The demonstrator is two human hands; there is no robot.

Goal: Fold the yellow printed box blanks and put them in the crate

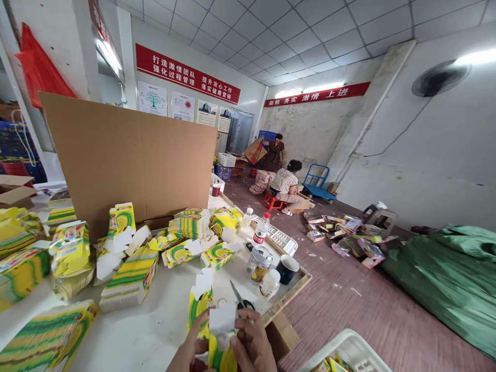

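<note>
At the table's near edge I hold a small yellow-and-green carton (222, 356) with a white end flap raised. My left hand (190, 343) grips its left side, and my right hand (250, 338) has its fingers on the right side and flap. Just behind it a similar flat carton (200, 299) lies on the table with its white tab pointing away. A pair of scissors (242, 299) rests beyond my right hand, its black handles partly hidden by my fingers. A thin ring (221, 303) lies near the blades.
Stacks of flat cartons (129, 279) cover the table's left half before a tall cardboard sheet (143, 160). A glass jar (259, 263), a white bottle (270, 284), a dark mug (287, 268) and a water bottle (261, 230) stand right. A white bin (349, 341) sits below; two people work farther back.
</note>
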